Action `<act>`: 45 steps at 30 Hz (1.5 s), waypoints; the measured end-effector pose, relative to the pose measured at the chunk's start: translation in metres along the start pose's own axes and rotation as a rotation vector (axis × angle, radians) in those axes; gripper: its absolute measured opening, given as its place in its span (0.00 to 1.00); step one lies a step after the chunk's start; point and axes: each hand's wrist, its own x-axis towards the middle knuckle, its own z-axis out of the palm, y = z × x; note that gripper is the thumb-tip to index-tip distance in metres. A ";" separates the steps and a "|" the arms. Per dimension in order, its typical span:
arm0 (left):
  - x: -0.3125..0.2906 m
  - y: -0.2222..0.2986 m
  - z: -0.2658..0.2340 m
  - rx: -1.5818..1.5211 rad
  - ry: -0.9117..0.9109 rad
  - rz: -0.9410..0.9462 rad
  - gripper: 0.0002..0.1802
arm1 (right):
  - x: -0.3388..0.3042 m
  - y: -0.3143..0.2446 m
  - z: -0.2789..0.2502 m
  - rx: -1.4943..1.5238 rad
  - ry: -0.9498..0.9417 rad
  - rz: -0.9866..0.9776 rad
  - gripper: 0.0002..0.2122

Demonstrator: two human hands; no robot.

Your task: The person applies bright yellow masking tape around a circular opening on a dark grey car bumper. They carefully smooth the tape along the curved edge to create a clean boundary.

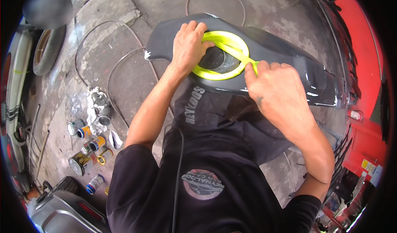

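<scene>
A dark grey moulded vehicle panel (281, 63) with shiny patches lies across in front of me. On it is a loop of neon-yellow strip (219, 75), with another length of the strip crossing inside the ring. The dark round area within the loop shows part of the surface below. My left hand (189, 42) grips the loop's left side, thumb bent inward. At the loop's right side, my right hand (275, 82) pinches the strip where its lengths come together, and a short end shows by the fingers. My right fingertips are partly hidden.
Paint cans (80, 164) and crumpled foil-like material (97, 109) lie on the concrete floor at left. A thin hose (124, 24) loops across the floor. A tyre (49, 51) stands at far left, a grey bumper (66, 214) at lower left. Red vehicle bodywork (351, 30) borders the right.
</scene>
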 end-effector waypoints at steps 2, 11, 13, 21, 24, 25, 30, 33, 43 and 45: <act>0.001 0.004 -0.004 -0.006 -0.013 -0.029 0.22 | -0.003 0.003 -0.001 -0.020 -0.008 0.061 0.03; 0.009 -0.001 -0.010 -0.052 -0.078 0.007 0.24 | -0.001 0.008 0.000 0.048 -0.002 0.124 0.03; 0.011 -0.002 -0.009 -0.049 -0.078 0.007 0.25 | 0.000 0.007 0.002 0.054 0.004 0.126 0.03; 0.020 0.008 -0.008 -0.013 -0.097 0.064 0.29 | 0.000 0.006 0.003 0.014 -0.008 0.109 0.01; 0.023 0.008 -0.009 -0.010 -0.123 0.084 0.31 | 0.002 0.004 0.003 0.025 -0.003 0.101 0.01; 0.025 0.009 -0.010 -0.009 -0.149 0.097 0.32 | 0.003 0.004 0.004 0.025 -0.011 0.102 0.01; 0.038 0.014 -0.015 -0.068 -0.223 0.194 0.34 | 0.002 0.004 0.003 0.040 0.000 0.088 0.02; 0.047 0.013 -0.016 -0.082 -0.288 0.187 0.35 | 0.000 0.004 -0.001 0.038 -0.021 0.094 0.03; 0.058 0.010 -0.016 -0.158 -0.376 0.114 0.41 | 0.000 0.003 -0.006 -0.004 -0.050 0.086 0.04; 0.058 0.012 -0.018 -0.161 -0.389 0.103 0.41 | 0.000 0.006 -0.006 0.002 -0.043 0.096 0.04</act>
